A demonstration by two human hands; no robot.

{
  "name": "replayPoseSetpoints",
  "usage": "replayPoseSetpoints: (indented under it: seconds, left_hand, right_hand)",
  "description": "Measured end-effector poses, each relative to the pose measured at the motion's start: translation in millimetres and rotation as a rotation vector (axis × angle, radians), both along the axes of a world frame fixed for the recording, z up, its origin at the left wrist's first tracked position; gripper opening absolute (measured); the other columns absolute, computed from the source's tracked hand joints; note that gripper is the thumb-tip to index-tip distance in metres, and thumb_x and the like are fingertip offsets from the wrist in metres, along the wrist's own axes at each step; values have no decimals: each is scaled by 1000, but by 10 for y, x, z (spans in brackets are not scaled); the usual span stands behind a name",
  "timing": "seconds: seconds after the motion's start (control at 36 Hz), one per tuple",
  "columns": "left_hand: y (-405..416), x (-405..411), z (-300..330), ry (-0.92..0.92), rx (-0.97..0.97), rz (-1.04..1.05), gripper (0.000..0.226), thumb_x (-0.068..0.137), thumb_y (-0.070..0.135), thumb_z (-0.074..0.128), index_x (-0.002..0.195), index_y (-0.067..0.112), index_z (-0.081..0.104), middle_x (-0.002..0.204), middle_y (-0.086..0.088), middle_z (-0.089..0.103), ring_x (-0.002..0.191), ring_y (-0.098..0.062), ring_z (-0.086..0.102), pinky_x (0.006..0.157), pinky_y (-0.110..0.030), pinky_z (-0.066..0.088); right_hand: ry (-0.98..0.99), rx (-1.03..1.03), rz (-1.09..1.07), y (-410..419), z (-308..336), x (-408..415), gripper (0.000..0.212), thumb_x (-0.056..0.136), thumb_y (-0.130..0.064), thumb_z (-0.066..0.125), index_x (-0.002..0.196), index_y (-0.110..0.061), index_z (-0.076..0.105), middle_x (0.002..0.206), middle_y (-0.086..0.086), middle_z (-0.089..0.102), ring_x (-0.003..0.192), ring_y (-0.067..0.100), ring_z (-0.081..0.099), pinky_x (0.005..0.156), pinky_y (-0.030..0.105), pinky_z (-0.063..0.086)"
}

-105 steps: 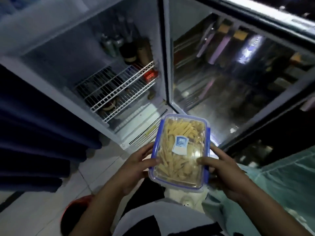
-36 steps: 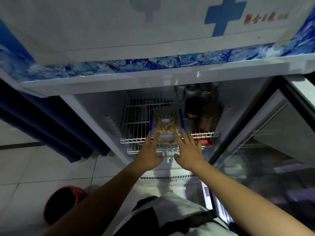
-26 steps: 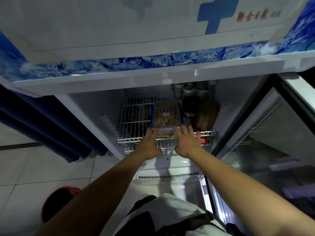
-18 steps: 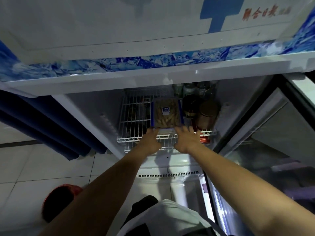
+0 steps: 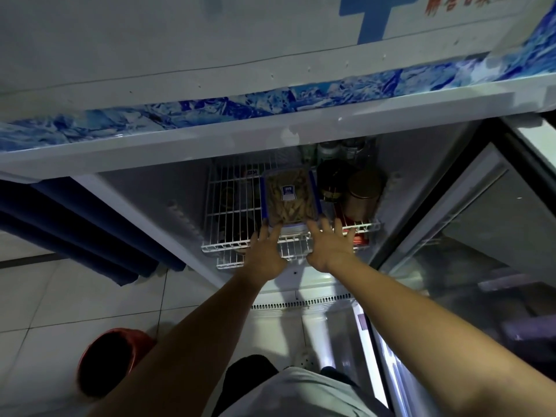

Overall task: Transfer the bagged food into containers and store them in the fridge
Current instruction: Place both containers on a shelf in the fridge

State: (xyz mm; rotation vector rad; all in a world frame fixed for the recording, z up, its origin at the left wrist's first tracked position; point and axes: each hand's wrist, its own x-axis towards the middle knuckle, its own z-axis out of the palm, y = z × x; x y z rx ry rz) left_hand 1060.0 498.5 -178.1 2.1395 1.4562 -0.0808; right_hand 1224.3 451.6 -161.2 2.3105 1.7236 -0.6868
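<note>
The box sits on the fridge's wire shelf, beside 2 jars. Both hands, left and right, press its near end with straight fingers. It looks rigid and light, probably slides easily; best held by the long sides.

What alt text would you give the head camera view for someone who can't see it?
Both hands, left hand and right hand, push a clear food container along a wire shelf in an open fridge, beside dark jars.
</note>
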Motion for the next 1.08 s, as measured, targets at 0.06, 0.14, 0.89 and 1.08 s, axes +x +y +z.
replayPoseSetpoints:
  seconds: [0.06,0.14,0.89,1.08]
  left_hand:
    - [-2,6,20,-3,-22,19,103,83,21,73,160,34,7,169,-8,0,151,-40,11,119,-55,28]
    - [42,27,72,18,-73,20,101,84,17,71,160,36,6,169,-4,-4,152,-37,8,120,-52,27]
    - [-2144,-2896,249,5,25,510,86,90,69,50,158,44,3,170,1,-7,156,-29,-4,125,-49,9]
    - [-2982,-3833,669,-94,27,737,81,92,65,53,158,42,12,170,5,-5,156,-25,-1,125,-50,11]
  right_hand:
    - [5,6,-11,-29,0,-18,95,92,-48,60,160,-34,-4,169,1,-1,154,35,-5,118,64,5]
    - [2,-6,-13,-31,12,-26,96,92,-50,60,160,-33,-6,169,2,-4,154,36,-8,118,64,3]
    - [452,78,392,-1272,414,-2370,69,93,-67,46,155,-48,21,169,-9,8,155,19,2,122,52,6]
    - [474,98,616,-1604,855,-3516,67,94,-65,48,154,-46,25,168,-10,14,154,15,5,122,51,10]
